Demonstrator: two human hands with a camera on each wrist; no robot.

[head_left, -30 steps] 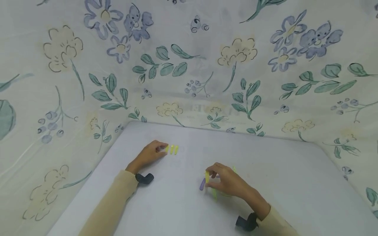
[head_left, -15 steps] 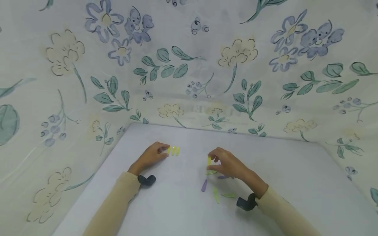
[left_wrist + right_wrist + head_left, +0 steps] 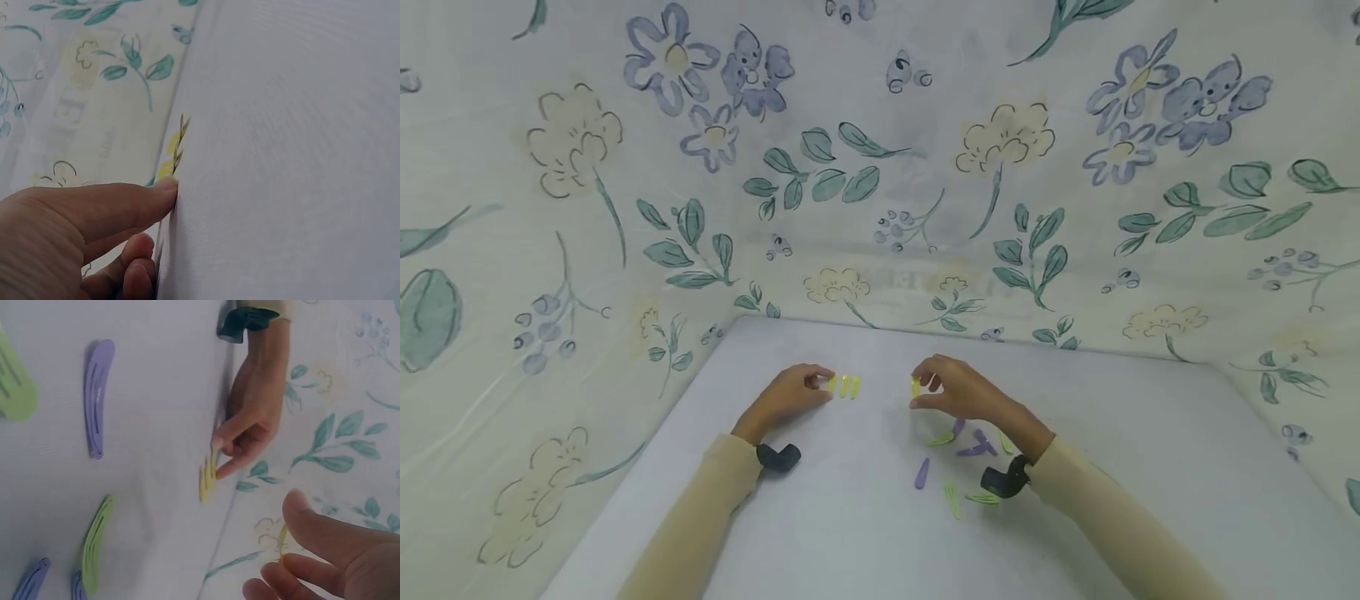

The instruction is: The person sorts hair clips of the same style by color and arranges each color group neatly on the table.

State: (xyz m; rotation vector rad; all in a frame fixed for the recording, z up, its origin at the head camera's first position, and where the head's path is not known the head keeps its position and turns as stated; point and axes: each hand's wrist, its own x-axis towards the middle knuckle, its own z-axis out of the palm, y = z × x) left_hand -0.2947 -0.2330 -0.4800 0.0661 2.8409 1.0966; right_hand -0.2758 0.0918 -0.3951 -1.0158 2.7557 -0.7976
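Since the earlier frame, the right hand [image 3: 961,393] has moved up and a little left, carrying a yellow hair clip [image 3: 915,388] to just right of the head view's centre. Its thumb and fingers pinch that clip by its two ends. Further left, the left hand [image 3: 788,393] pinches the leftmost row clip [image 3: 832,383], with two more yellow clips [image 3: 855,387] just beside it. Below the right hand, right of centre, purple clips [image 3: 922,473] and green clips [image 3: 952,498] lie scattered on the white table [image 3: 850,525].

Each clip looks light, thin and stiff, probably smooth enough to twist or slip if squeezed off-centre, though unlikely to break. End to end seems a sound hold; the narrow edges likely offer little purchase, so gentle, even pressure should serve best.
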